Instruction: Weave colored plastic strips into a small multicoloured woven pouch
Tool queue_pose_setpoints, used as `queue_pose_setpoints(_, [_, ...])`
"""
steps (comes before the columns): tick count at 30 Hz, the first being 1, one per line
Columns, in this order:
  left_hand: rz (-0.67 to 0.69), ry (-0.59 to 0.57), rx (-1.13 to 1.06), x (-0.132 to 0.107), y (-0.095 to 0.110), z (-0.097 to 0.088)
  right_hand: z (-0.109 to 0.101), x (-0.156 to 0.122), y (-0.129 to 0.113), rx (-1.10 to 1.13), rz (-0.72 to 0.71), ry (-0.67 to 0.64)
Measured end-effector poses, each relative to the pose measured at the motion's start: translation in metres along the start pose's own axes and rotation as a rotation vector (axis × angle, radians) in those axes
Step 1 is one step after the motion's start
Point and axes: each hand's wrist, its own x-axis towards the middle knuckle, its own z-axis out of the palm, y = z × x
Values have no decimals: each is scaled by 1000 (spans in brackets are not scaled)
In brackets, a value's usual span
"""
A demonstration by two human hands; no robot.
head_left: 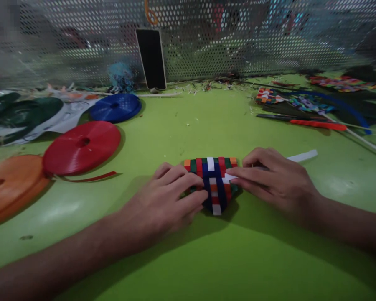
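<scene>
A small woven ribbon piece [213, 184] in blue, red, green, orange and white lies on the green tabletop in front of me. My left hand [172, 196] grips its left side, fingertips bent over the weave. In my right hand [275, 182] a white ribbon strip [303, 156] is pinched between thumb and fingers. One end of the strip meets the right part of the weave, while its free tail sticks out beyond my knuckles to the right. Whether that end is tucked under a blue band cannot be made out.
Ribbon rolls in orange [15, 184], red [81, 146] and blue [115, 107] lie at left, near dark green coils [25, 113]. A phone [151, 58] leans on the perforated metal screen [200, 42]. At right are a red-handled cutter [316, 123] and other woven pieces [310, 103].
</scene>
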Motion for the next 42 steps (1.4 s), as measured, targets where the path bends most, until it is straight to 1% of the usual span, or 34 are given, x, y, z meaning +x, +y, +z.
queue_pose_setpoints(4, [-43, 29, -74, 0, -5, -5, -1, 1, -2, 94, 7, -26])
queue_pose_setpoints(8, [-179, 49, -166, 1, -14, -9, -2, 0, -4, 154, -8, -54])
queue_pose_setpoints(10, [-261, 38, -195, 0, -18, -9, -2, 0, -4, 158, -21, -75])
queue_pose_setpoints(12, [-328, -21, -213, -1, -20, -7, -2, -1, -3, 157, -35, -87])
queue_pose_setpoints(15, [-375, -137, -186, -3, -20, -3, -2, -3, -1, 155, -49, -78])
queue_pose_setpoints(17, [-386, -177, -157, -4, -18, 0, -2, -5, 0, 150, -56, -74])
queue_pose_setpoints(18, [-387, -178, -160, -4, -17, 2, -2, -6, 0, 148, -70, -71])
queue_pose_setpoints(23, [-366, -133, -255, -2, -16, 2, -1, -3, -1, 146, -193, -110])
queue_pose_setpoints(26, [-376, -104, -318, -1, -16, 0, 0, -1, -2, 163, -204, -120])
queue_pose_setpoints(29, [-379, -6, -384, -1, -12, -2, 2, -1, -1, 148, -203, -96])
queue_pose_setpoints(31, [-377, 96, -492, 0, -8, -4, 2, -1, -1, 127, -214, -87])
queue_pose_setpoints(33, [-419, 210, -732, 2, -2, -5, 3, -1, -2, 119, -230, -76])
queue_pose_setpoints(35, [-537, 307, -1014, 6, 2, -4, 4, 1, -3, 129, -236, -56])
queue_pose_setpoints(36, [-612, 332, -1127, 8, 4, -4, 4, 2, -4, 137, -237, -46])
queue_pose_setpoints(37, [-690, 325, -1209, 10, 5, -4, 4, 3, -5, 139, -236, -37])
queue_pose_setpoints(39, [-811, 244, -1307, 13, 5, -4, 5, 5, -7, 135, -229, -26])
queue_pose_setpoints(41, [-833, 150, -1348, 16, 5, -5, 4, 5, -8, 119, -225, -29])
queue_pose_setpoints(42, [-814, 138, -1339, 17, 5, -6, 4, 6, -9, 115, -219, -32])
